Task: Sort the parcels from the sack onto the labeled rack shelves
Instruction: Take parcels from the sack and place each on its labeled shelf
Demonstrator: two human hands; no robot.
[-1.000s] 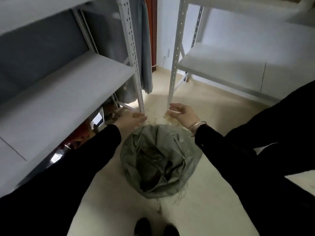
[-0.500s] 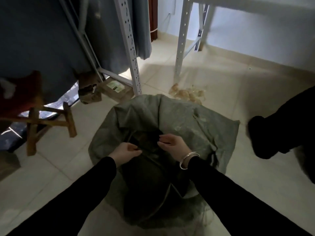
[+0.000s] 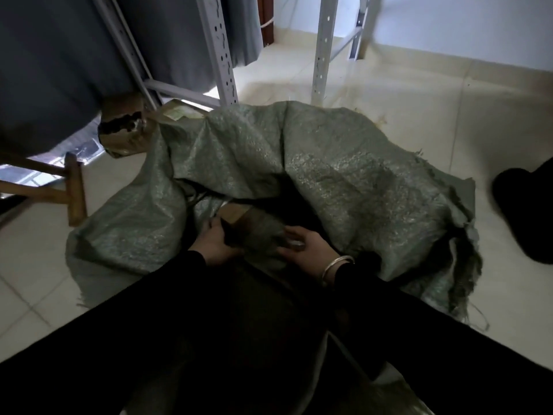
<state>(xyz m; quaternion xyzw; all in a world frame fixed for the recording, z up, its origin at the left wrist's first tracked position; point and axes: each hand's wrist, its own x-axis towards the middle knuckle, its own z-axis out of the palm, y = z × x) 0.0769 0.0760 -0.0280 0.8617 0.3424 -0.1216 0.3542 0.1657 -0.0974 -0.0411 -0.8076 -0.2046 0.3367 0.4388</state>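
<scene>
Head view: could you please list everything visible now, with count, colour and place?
sack: 1, green, floor centre
parcel: 1 visible, brown-grey, in sack's mouth
torn carton: 1, brown, floor beside sack, upper left
rack posts: 2, pale grey, top
curtain: 1, grey, upper left
stool: 1, wooden brown, left
shoe: 1, black, right edge
bracelet: 1, silver, right wrist
left hand: 1, gripping parcel's left side
right hand: 1, on parcel's right side

The crumpled green woven sack (image 3: pixel 329 163) lies open, a brown parcel (image 3: pixel 236 211) showing inside.
</scene>
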